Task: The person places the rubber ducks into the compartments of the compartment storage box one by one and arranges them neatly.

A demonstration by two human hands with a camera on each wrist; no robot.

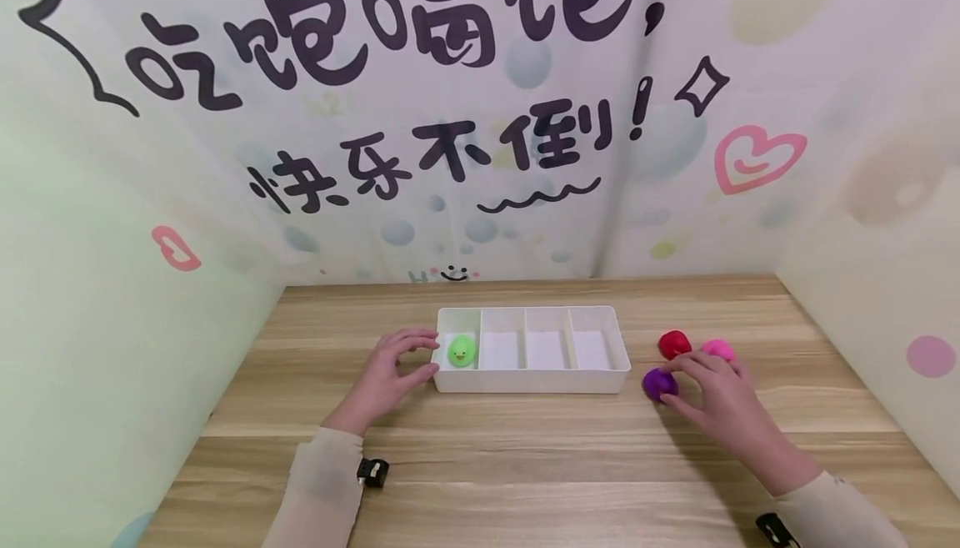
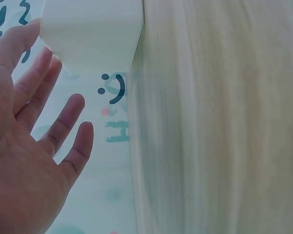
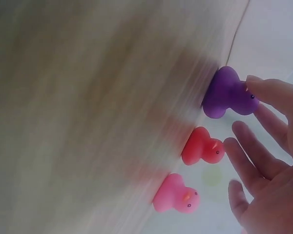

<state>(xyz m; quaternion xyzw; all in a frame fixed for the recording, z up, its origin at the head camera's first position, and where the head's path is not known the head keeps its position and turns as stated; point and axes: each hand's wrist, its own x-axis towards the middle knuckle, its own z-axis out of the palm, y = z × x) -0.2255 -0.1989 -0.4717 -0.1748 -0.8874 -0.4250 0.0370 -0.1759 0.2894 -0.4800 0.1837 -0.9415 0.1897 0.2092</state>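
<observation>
My right hand (image 1: 716, 394) pinches the head of a purple rubber duck (image 3: 227, 92) between thumb and forefinger; the duck stands upright on the table. Its other fingers spread beside a red rubber duck (image 3: 203, 147). A pink rubber duck (image 3: 176, 193) stands further along, partly covered by the hand in the head view. At the left end of a white divided box (image 1: 532, 381), my left hand (image 1: 390, 373) touches the end wall with its fingertips, fingers loosely extended. A green rubber duck (image 1: 461, 351) sits in the box's leftmost compartment; the other compartments hold nothing.
The wood-grain table (image 1: 480, 481) meets a printed backdrop (image 1: 360, 231) along its far edge, with more pale walls at left and right. Dark wrist straps (image 1: 373, 472) sit over both light sleeves.
</observation>
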